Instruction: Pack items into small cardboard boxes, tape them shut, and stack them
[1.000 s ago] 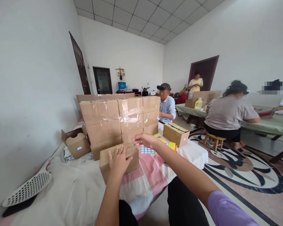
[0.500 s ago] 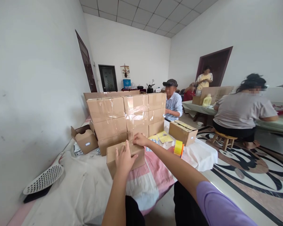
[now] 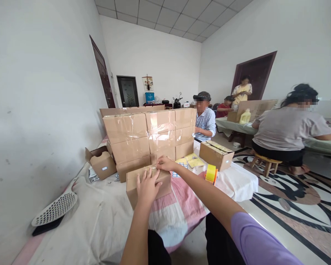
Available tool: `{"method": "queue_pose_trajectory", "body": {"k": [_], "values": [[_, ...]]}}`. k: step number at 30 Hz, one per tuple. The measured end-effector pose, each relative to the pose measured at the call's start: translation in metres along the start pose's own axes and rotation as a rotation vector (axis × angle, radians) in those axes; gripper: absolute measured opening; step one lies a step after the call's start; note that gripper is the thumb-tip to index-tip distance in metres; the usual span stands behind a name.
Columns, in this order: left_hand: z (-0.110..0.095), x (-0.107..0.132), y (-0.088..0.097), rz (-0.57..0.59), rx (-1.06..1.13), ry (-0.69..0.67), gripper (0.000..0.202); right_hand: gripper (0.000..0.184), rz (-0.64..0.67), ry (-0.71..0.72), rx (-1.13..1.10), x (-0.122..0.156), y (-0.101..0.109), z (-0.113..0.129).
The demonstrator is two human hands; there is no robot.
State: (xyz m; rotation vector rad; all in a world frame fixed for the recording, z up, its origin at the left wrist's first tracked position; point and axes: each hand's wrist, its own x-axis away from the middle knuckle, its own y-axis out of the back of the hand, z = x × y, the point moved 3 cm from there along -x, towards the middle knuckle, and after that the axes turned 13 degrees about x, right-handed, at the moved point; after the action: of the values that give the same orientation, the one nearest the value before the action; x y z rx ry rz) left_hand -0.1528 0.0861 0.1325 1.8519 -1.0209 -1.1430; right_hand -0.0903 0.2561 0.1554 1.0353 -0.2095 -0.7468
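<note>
A small closed cardboard box (image 3: 136, 187) stands on the cloth-covered table right in front of me. My left hand (image 3: 148, 184) lies over its top and near edge, fingers spread. At the box's far top edge, my right hand (image 3: 165, 163) has its fingers bent and pinched together; what they hold, if anything, is too small to make out. Behind the box rises a stack of taped cardboard boxes (image 3: 161, 129). To the right sit a yellow tape roll in an orange dispenser (image 3: 211, 174) and a yellow sheet (image 3: 194, 160).
An open cardboard box (image 3: 102, 163) is left of the stack, and another carton (image 3: 216, 155) stands at the right. A white perforated paddle (image 3: 55, 208) lies along the wall. One person (image 3: 205, 119) sits beyond the stack, another (image 3: 295, 121) on a stool (image 3: 264, 164) at right.
My left hand has flattened and slid slightly over the box top. The right hand stays at the box's far edge. The whole view has shifted a little.
</note>
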Motion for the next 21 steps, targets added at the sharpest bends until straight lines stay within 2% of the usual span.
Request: {"method": "queue_pose_trajectory", "body": {"k": [6,10,12,17,21], "values": [[-0.003,0.001,0.002,0.006,0.008,0.004,0.051,0.011,0.009,-0.033,-0.071,0.000,-0.007,-0.002],[-0.004,0.003,0.002,0.002,0.016,0.007,0.051,0.044,-0.016,-0.171,-0.127,0.004,-0.007,-0.007],[-0.005,0.003,0.002,-0.005,0.018,0.003,0.051,0.052,-0.010,-0.233,-0.166,0.007,-0.008,-0.011],[-0.005,0.002,0.003,-0.017,0.038,-0.028,0.049,0.037,-0.045,-0.321,-0.234,0.011,-0.016,-0.013],[-0.002,0.002,-0.001,-0.045,0.035,-0.052,0.044,0.032,-0.067,-0.388,-0.245,0.011,-0.019,-0.012]]}}
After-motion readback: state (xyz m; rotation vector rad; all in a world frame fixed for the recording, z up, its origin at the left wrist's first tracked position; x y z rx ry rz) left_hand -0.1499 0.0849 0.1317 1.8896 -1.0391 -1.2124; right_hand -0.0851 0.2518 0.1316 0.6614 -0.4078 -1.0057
